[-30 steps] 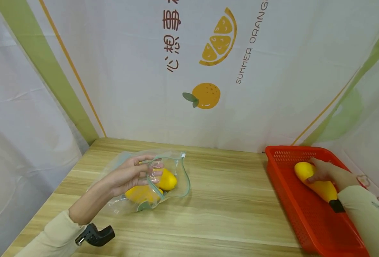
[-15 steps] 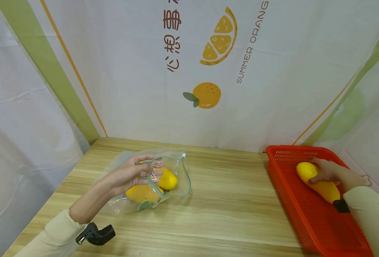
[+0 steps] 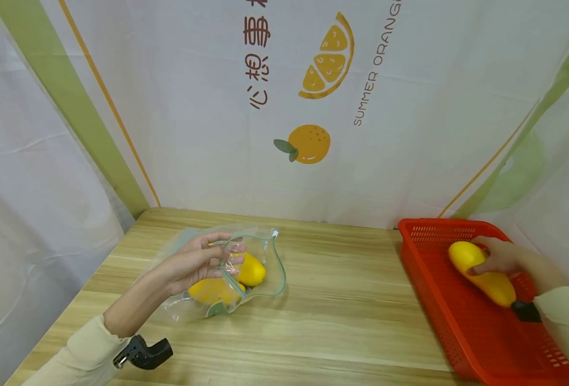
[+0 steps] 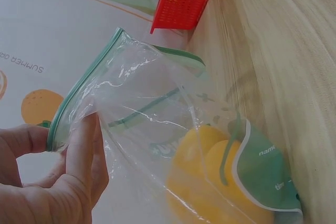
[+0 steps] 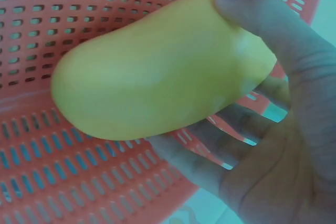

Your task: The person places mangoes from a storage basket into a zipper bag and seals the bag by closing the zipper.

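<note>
At the right in the head view, my right hand (image 3: 499, 257) grips a smooth yellow mango (image 3: 482, 273) inside the red basket (image 3: 424, 289). In the right wrist view the thumb lies over one end of the mango (image 5: 157, 72), with the fingers under its side. My left hand (image 3: 192, 262) pinches the rim of a clear zip bag (image 3: 276, 262) and holds its mouth open. Two yellow mangoes (image 3: 250, 269) lie inside the bag, partly hidden by the hand. In the left wrist view, thumb and fingers hold the green zip edge of the bag (image 4: 142, 93).
The bag lies on a wooden table (image 3: 337, 300), and wood shows between bag and basket. A white curtain (image 3: 207, 134) printed with oranges hangs behind the table and along its sides. A black wrist mount (image 3: 144, 354) sits at the left sleeve.
My right hand and the mango have shifted slightly right within the basket. The left hand and the bag have stayed where they were.
</note>
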`<action>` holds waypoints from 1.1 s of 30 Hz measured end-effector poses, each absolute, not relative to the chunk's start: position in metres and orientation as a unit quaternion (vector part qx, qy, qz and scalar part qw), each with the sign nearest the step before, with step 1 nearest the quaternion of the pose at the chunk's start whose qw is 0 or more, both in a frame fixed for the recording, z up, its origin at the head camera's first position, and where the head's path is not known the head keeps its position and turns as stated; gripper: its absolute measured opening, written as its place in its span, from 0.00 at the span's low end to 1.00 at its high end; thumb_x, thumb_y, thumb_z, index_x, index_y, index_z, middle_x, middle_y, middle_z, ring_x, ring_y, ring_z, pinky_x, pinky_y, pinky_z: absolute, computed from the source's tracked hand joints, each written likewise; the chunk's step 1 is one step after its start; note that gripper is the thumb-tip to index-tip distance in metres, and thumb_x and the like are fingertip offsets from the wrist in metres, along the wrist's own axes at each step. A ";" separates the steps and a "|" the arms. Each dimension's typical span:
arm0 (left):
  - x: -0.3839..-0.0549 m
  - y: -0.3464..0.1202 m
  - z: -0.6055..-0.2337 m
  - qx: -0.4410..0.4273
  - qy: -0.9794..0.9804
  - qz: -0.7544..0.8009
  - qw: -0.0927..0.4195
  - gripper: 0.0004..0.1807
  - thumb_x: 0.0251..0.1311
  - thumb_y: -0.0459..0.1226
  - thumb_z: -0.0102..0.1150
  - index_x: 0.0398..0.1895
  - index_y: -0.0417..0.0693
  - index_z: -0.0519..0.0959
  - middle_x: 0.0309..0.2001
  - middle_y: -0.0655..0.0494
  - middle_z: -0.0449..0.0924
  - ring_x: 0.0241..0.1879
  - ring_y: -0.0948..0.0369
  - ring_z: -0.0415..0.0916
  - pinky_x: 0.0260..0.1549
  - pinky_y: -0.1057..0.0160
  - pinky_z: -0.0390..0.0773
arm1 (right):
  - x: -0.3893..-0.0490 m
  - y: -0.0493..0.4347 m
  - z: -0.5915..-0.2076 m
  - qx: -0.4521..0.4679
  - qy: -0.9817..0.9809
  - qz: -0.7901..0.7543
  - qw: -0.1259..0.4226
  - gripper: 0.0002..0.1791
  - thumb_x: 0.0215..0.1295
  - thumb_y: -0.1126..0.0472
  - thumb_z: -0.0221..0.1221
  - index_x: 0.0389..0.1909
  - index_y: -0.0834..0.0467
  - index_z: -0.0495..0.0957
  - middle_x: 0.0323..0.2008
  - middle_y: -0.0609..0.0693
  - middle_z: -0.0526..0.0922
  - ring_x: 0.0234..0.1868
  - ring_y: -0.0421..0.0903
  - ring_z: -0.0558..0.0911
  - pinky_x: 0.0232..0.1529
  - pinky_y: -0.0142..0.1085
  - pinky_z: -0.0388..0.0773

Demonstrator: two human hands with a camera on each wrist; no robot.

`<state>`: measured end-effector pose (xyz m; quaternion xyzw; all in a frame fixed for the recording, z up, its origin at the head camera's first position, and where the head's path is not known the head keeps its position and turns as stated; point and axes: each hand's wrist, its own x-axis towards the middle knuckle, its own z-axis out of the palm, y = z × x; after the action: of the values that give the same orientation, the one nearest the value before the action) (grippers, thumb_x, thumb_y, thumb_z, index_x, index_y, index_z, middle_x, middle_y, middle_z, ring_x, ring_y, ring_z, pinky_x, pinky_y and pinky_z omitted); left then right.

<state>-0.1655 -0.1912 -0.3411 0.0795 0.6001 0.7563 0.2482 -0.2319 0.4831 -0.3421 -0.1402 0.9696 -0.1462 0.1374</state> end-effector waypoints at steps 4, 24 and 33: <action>-0.165 -0.191 -0.341 0.082 0.603 0.754 0.247 0.36 0.68 0.23 0.48 0.76 0.28 0.48 0.64 0.37 0.73 0.47 0.48 0.84 0.46 0.58 0.85 | -0.228 0.484 -0.339 -0.137 0.967 -0.161 0.144 0.41 0.54 0.59 0.76 0.56 0.81 0.64 0.46 0.68 0.74 0.42 0.60 0.75 0.39 0.44 0.79; -0.164 -0.191 -0.341 0.081 0.607 0.751 0.247 0.37 0.68 0.24 0.48 0.77 0.29 0.47 0.66 0.36 0.71 0.56 0.52 0.80 0.43 0.62 0.86 | -0.215 0.488 -0.332 -0.149 0.969 -0.157 0.120 0.42 0.57 0.56 0.74 0.59 0.79 0.64 0.48 0.70 0.75 0.41 0.56 0.76 0.36 0.42 0.79; -0.164 -0.191 -0.341 0.082 0.605 0.752 0.248 0.37 0.68 0.24 0.48 0.77 0.29 0.47 0.66 0.36 0.71 0.56 0.52 0.80 0.42 0.62 0.86 | -0.208 0.486 -0.330 -0.151 0.972 -0.156 0.094 0.41 0.56 0.57 0.74 0.59 0.78 0.64 0.48 0.71 0.76 0.42 0.59 0.76 0.38 0.44 0.79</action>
<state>-0.1640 -0.1913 -0.3408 0.0818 0.6053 0.7518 0.2485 -0.2083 0.4861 -0.3300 -0.1514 0.9716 -0.1558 0.0941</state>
